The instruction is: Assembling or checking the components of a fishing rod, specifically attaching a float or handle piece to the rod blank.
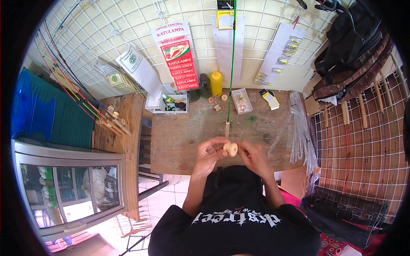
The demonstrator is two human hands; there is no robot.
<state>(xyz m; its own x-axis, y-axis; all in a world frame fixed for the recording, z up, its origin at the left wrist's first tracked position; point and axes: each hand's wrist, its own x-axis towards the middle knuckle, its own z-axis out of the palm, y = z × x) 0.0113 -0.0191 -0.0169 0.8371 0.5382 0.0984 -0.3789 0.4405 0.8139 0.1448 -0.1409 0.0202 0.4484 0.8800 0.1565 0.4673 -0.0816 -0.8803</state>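
A green fishing rod (pixel 232 64) with a pale wooden handle (pixel 227 129) points away from me over the table. At the handle's near end is a small light wooden spool (pixel 231 149). My left hand (pixel 210 154) is closed around the spool's left side and seems to have the handle end there too. Just right of the spool, my right hand (pixel 254 158) has its fingers bent together beside it. Whatever those fingers pinch, perhaps something thin, is too small to make out.
On the wooden table (pixel 183 141) stand a grey parts tray (pixel 171 106), a yellow bottle (pixel 216 84), a clear box of small parts (pixel 242 102) and loose wooden spools (pixel 218 108). Clear plastic sleeves (pixel 294 128) lie right. More rods (pixel 81 102) lean left; a wire grid (pixel 132 21) backs the table.
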